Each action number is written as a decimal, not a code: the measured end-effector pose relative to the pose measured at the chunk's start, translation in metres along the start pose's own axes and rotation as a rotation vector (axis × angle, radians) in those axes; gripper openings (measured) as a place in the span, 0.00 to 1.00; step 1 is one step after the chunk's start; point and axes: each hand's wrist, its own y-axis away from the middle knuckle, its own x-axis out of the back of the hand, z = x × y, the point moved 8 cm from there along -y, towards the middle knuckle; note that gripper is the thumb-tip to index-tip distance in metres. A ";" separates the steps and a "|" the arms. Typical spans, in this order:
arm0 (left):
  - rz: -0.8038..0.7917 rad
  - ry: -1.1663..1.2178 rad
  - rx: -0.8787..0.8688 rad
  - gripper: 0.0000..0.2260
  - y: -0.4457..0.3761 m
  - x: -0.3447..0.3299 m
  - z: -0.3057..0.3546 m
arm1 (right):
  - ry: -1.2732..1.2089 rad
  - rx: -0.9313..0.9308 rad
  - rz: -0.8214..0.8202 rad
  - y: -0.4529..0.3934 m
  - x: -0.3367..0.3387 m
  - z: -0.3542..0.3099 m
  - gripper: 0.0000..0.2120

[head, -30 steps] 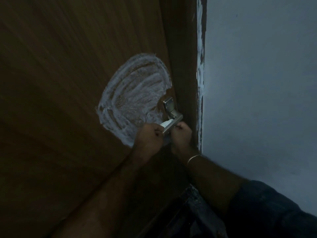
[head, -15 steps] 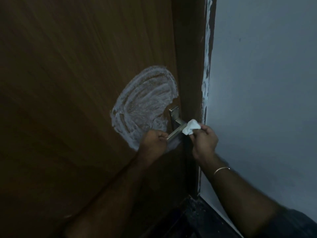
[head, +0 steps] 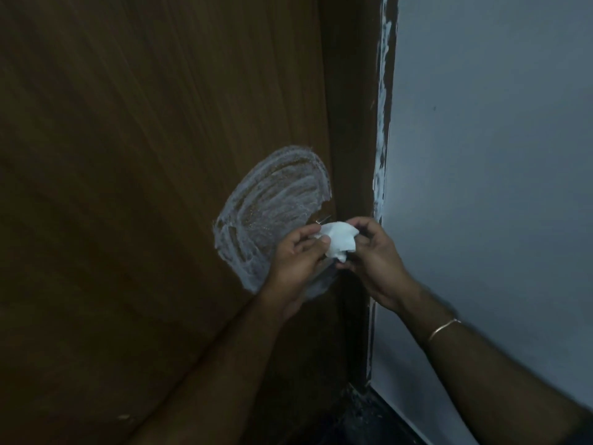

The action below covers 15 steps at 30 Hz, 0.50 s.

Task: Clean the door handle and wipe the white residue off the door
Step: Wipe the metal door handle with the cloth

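Brown wood-grain door bears a white, streaky arc-patterned residue patch. Crumpled tissue white; right wall pale grey-blue; bangle gold.

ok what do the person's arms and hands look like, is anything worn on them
Both forearms are bare and so are both hands: no gloves on the left hand or the right hand, and no rings that can be made out in the dim light. The right wrist carries a thin gold-coloured bangle. A bit of dark sleeve shows at the lower right corner, on the right upper arm. No watch is visible.
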 end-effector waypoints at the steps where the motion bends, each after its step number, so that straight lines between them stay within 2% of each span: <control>1: -0.014 0.002 -0.011 0.14 0.002 0.001 0.001 | 0.078 0.035 -0.007 0.002 0.001 -0.005 0.11; 3: -0.032 -0.116 -0.059 0.18 0.007 0.000 0.005 | 0.240 0.089 0.013 0.006 0.007 -0.013 0.12; 7: -0.040 -0.656 -0.259 0.27 0.018 -0.012 0.014 | 0.485 0.174 0.061 0.011 0.011 -0.027 0.08; 9: -0.058 -0.685 -0.276 0.21 0.019 -0.017 0.013 | 0.540 0.176 0.031 0.012 0.007 -0.030 0.07; 11: -0.059 -0.646 -0.252 0.10 0.018 -0.015 0.012 | 0.570 0.143 -0.010 0.014 0.004 -0.031 0.04; 12: -0.045 -0.633 -0.254 0.08 0.018 -0.013 0.013 | 0.567 0.120 -0.027 0.014 0.004 -0.032 0.04; 15: -0.009 -0.541 -0.197 0.13 0.017 -0.001 0.013 | 0.462 0.041 -0.052 0.013 0.011 -0.035 0.04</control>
